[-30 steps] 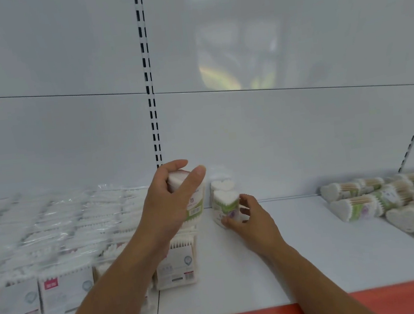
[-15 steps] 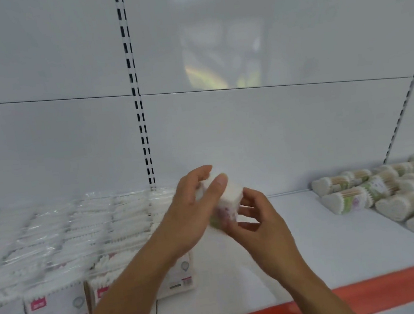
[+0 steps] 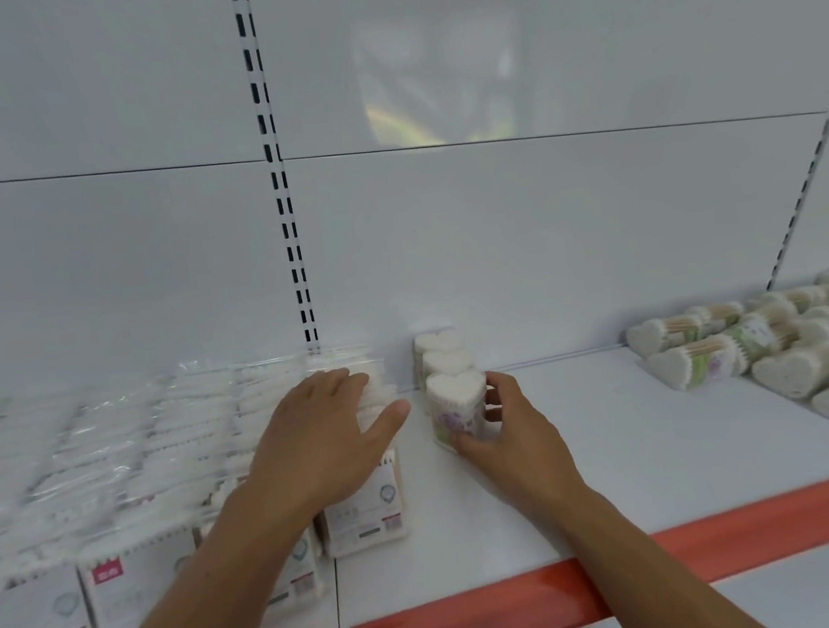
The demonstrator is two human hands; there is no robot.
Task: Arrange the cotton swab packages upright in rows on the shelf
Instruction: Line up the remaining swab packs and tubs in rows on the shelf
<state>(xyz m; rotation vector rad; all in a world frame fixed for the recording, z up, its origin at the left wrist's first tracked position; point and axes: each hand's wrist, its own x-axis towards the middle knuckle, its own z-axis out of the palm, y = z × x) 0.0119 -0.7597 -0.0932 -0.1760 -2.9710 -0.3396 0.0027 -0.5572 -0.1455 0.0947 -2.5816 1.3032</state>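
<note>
Three heart-shaped cotton swab packages stand upright in a row running back toward the wall on the white shelf (image 3: 623, 445). My right hand (image 3: 511, 437) grips the front package (image 3: 456, 404), fingers curled round its right side and base. Behind it stand the second package (image 3: 446, 361) and the third package (image 3: 436, 342). My left hand (image 3: 328, 437) hovers open just left of the row, fingers spread over the flat swab bags, holding nothing. A heap of heart-shaped packages (image 3: 747, 353) lies on its side at the right.
Rows of flat bagged cotton swabs (image 3: 111, 477) fill the left shelf section, up against the row of hearts. A slotted upright (image 3: 277, 174) splits the back wall. The shelf's front edge carries an orange strip (image 3: 737, 535).
Both hands held one package in the air half a second ago. Now it stands on the shelf as the front of the row. My left hand has let go and opened.
</note>
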